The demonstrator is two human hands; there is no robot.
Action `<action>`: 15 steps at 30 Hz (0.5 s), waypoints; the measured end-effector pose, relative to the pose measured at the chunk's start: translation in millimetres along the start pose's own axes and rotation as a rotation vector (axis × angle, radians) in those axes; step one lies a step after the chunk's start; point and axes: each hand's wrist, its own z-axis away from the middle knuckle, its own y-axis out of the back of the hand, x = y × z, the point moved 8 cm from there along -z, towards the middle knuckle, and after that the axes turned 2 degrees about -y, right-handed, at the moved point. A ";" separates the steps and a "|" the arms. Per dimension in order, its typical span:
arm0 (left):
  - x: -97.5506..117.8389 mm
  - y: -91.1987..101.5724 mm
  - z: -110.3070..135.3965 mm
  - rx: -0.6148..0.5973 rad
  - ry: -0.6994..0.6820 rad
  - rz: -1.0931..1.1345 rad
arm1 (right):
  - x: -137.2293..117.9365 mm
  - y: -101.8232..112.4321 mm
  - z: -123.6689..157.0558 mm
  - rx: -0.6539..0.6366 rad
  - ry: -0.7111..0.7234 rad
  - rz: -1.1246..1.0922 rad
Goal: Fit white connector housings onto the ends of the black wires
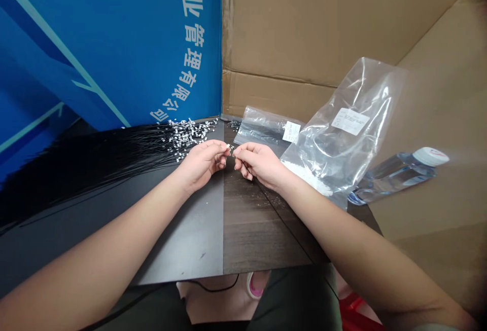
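Note:
My left hand (203, 164) pinches a tiny white connector (228, 146) between thumb and forefinger. Just beside it, my right hand (261, 164) is closed on the end of a thin black wire (283, 215), which trails down over the table's front edge. The fingertips of both hands nearly meet; whether wire and connector touch is too small to tell. To the left lies a big bundle of black wires (99, 151) with white connectors (186, 133) on their ends. A clear plastic bag (348, 151) holding small white pieces (310, 179) rests beyond my right wrist.
Behind my hands lies a flatter clear bag (262, 125) with dark wires in it. A water bottle (399, 174) leans at the right. A blue printed panel (125, 37) and a cardboard wall (289, 22) enclose the dark table (258, 240).

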 end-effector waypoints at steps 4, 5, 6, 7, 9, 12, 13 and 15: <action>-6.4 -8.8 1.5 -0.102 0.093 0.081 | -0.3 0.5 1.0 0.018 0.016 0.034; -7.8 -10.4 1.7 -0.124 0.115 0.098 | -0.6 0.6 1.6 0.018 0.015 0.044; -9.0 -11.4 1.7 -0.139 0.134 0.113 | -0.9 0.7 2.2 0.019 0.013 0.051; -9.7 -11.7 1.5 -0.148 0.146 0.126 | -1.3 0.7 2.9 0.019 0.011 0.053; -10.3 -11.6 1.1 -0.158 0.158 0.139 | -2.4 1.1 4.0 0.029 0.008 0.052; -10.4 -12.2 1.6 -0.175 0.155 0.128 | -4.2 2.2 5.3 0.058 0.004 0.062; -10.2 -12.5 2.0 -0.178 0.151 0.122 | -4.7 2.4 5.6 0.065 0.002 0.069; -9.6 -13.0 2.8 -0.177 0.142 0.111 | -5.3 2.6 6.1 0.072 -0.003 0.079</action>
